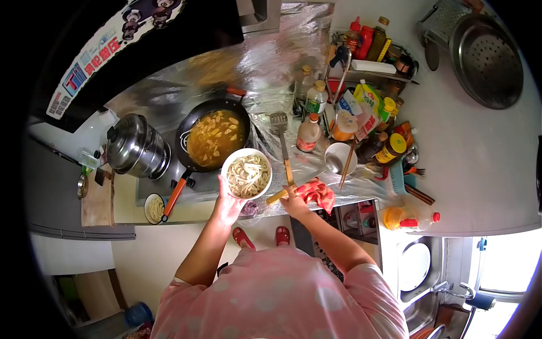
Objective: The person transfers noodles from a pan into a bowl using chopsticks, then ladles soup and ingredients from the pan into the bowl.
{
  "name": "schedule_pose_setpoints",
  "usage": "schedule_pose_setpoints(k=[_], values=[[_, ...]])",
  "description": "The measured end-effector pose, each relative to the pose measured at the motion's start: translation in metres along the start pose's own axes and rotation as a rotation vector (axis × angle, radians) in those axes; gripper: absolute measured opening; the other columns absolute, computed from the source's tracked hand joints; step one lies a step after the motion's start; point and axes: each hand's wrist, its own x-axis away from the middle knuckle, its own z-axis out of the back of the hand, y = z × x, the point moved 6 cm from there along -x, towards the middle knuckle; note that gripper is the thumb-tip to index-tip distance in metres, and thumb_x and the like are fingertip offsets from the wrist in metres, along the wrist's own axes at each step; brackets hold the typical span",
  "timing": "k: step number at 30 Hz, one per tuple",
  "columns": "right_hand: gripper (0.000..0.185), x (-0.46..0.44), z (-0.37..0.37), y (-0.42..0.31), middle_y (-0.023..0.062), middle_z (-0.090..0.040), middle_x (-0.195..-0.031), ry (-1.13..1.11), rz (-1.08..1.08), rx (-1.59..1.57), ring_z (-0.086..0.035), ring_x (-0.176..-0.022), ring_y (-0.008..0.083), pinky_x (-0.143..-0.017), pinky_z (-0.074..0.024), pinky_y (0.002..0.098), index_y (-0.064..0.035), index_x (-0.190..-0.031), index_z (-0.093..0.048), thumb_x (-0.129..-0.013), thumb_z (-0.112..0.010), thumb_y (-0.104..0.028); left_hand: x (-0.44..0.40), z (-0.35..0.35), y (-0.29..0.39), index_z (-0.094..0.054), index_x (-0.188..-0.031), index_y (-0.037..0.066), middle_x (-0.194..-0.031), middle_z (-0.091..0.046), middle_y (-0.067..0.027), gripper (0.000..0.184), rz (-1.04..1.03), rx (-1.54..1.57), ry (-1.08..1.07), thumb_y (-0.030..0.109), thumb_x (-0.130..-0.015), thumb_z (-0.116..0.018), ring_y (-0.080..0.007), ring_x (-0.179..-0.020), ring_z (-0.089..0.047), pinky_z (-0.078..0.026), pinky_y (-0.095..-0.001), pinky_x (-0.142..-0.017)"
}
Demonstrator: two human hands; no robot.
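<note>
My left hand (227,206) holds a white bowl of noodles (248,174) from below, near the front right of a black wok (183,161). Brownish soup with pale chunks (216,138) fills the wok. At the counter's front edge, my right hand (294,203) is closed on the yellow handle of a ladle (276,196). The ladle's head rests in a white bowl (348,153). A red patterned cloth (317,195) lies against my right hand. Just behind that hand is a slotted spatula (284,146) with a wooden handle.
A steel pot (135,147) stands left of the wok. A small bowl of noodles (154,208) sits by the wok's orange handle. Bottles and jars (309,133) crowd the right side, with chopsticks (347,164) across the white bowl. A sink (437,248) is at the lower right.
</note>
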Motion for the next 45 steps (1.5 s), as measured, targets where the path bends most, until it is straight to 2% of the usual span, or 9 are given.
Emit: schedule_pose_setpoints(k=[6,15,20,24,29,33,39,43,45], values=[[0.054,-0.031,-0.032,0.015,0.032,-0.052,-0.108,0.174,-0.08,0.008,-0.052,-0.1,0.0445,-0.088,-0.0417,0.0457,-0.0139,-0.13,-0.033,-0.083,-0.055,-0.03,0.01,0.013,0.012,-0.026,-0.138,0.015,-0.137,-0.038,-0.0045,0.073,0.001,-0.004,0.036,0.066,-0.085,-0.029,-0.0216,-0.124,-0.039,-0.032,-0.041,-0.102],[0.029,-0.014,-0.036,0.002,0.0129,-0.054,-0.084,0.556,-0.008,-0.485,-0.056,-0.051,0.0174,-0.037,-0.0465,0.0276,-0.0113,-0.105,-0.044,-0.082,-0.062,-0.011,0.018,0.031,0.047,-0.027,-0.138,0.018,-0.138,-0.036,-0.0032,0.071,0.057,0.002,-0.069,0.065,-0.085,-0.031,-0.0216,-0.126,-0.036,-0.031,-0.0413,-0.103],[0.025,0.007,-0.019,-0.026,0.0074,-0.054,-0.075,0.591,-0.011,-0.763,-0.057,-0.056,0.0147,-0.043,-0.0499,0.0265,-0.0103,-0.1,-0.043,-0.083,-0.062,-0.011,0.017,0.039,0.067,-0.028,-0.137,0.018,-0.137,-0.038,-0.0042,0.069,0.056,-0.033,-0.171,0.063,-0.085,-0.032,-0.0226,-0.124,-0.039,-0.035,-0.0416,-0.101],[0.022,0.031,-0.003,-0.057,0.0021,-0.05,-0.073,0.705,0.005,-0.836,-0.046,-0.063,0.0089,-0.054,-0.0389,0.022,-0.0088,-0.097,-0.046,-0.082,-0.062,-0.005,0.014,0.053,0.078,-0.029,-0.137,0.018,-0.136,-0.039,-0.0043,0.068,0.093,-0.006,-0.153,0.063,-0.086,-0.032,-0.0223,-0.123,-0.04,-0.036,-0.0419,-0.101],[0.018,0.05,-0.004,-0.078,0.0033,-0.051,-0.076,0.705,0.195,-0.919,-0.059,-0.062,0.0151,-0.057,-0.0445,0.0246,-0.0087,-0.095,-0.042,-0.085,-0.053,0.001,0.021,0.068,0.096,-0.033,-0.134,0.019,-0.132,-0.044,-0.0021,0.069,0.123,-0.053,-0.164,0.065,-0.083,-0.036,-0.019,-0.12,-0.042,-0.035,-0.0402,-0.099],[0.016,0.085,-0.016,-0.109,0.0027,-0.051,-0.075,0.809,0.208,-0.951,-0.053,-0.061,0.0113,-0.058,-0.0428,0.0239,-0.0079,-0.094,-0.042,-0.086,-0.052,0.001,0.025,0.088,0.108,-0.033,-0.134,0.018,-0.131,-0.045,-0.0027,0.07,0.148,-0.056,-0.153,0.065,-0.083,-0.037,-0.019,-0.12,-0.043,-0.035,-0.0407,-0.099],[0.02,0.13,-0.022,-0.135,0.0058,-0.052,-0.094,0.921,0.267,-1.024,-0.052,-0.066,0.0101,-0.059,-0.0437,0.0232,-0.0086,-0.096,-0.043,-0.085,-0.054,0.003,0.027,0.116,0.123,-0.033,-0.134,0.018,-0.131,-0.044,-0.004,0.068,0.157,-0.032,-0.228,0.064,-0.085,-0.034,-0.0205,-0.12,-0.043,-0.035,-0.0414,-0.101],[0.038,0.149,-0.017,-0.168,0.008,-0.048,-0.104,0.892,0.336,-0.865,-0.055,-0.073,0.0138,-0.065,-0.0486,0.0251,-0.0082,-0.114,-0.036,-0.083,-0.048,0.009,0.029,0.127,0.133,-0.033,-0.135,0.017,-0.131,-0.044,-0.0048,0.069,0.151,0.007,-0.248,0.064,-0.084,-0.034,-0.0203,-0.12,-0.044,-0.035,-0.0399,-0.101],[0.068,0.155,-0.012,-0.195,0.0114,-0.048,-0.112,0.836,0.302,-0.809,-0.056,-0.066,0.0131,-0.056,-0.0498,0.022,-0.0131,-0.135,-0.018,-0.078,-0.044,0.014,0.036,0.13,0.144,-0.032,-0.135,0.014,-0.13,-0.045,-0.0059,0.07,0.13,0.024,-0.249,0.064,-0.085,-0.036,-0.0198,-0.118,-0.044,-0.036,-0.0393,-0.1]])
